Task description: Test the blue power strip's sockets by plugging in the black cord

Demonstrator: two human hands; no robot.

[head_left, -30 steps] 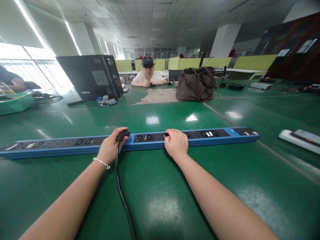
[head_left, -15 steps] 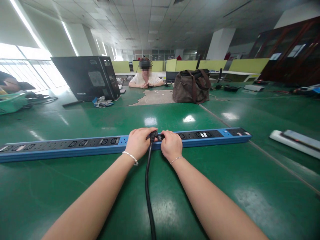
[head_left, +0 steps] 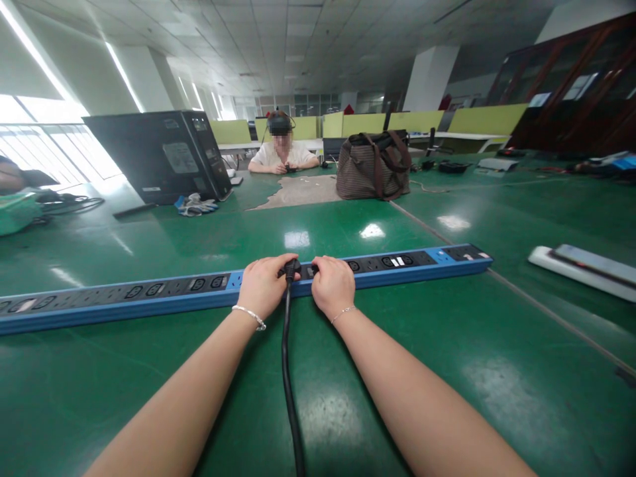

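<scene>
A long blue power strip (head_left: 149,308) with black sockets along its top lies across the green table. My left hand (head_left: 262,286) is closed on a black plug (head_left: 291,269), thumb and fingers around its body, at the middle of the strip. Whether the plug sits fully in a socket is hidden. From the plug a thick black cord (head_left: 287,358) runs toward me between my forearms. Just to the right, my right hand (head_left: 334,285) grips the strip with curled fingers; the far fingertips are out of sight. A narrow gap separates this hand from the plug.
Beyond the strip stand a black computer case (head_left: 166,156), gloves (head_left: 195,205) and a brown bag (head_left: 372,165). A person (head_left: 283,149) in a headset sits across the table. At the right lies a white bar-shaped object (head_left: 581,268); a green basket (head_left: 20,209) is far left.
The whole view has shifted slightly. My left hand and the plug have moved a little left along the strip, widening the gap to my right hand, which keeps its grip.
</scene>
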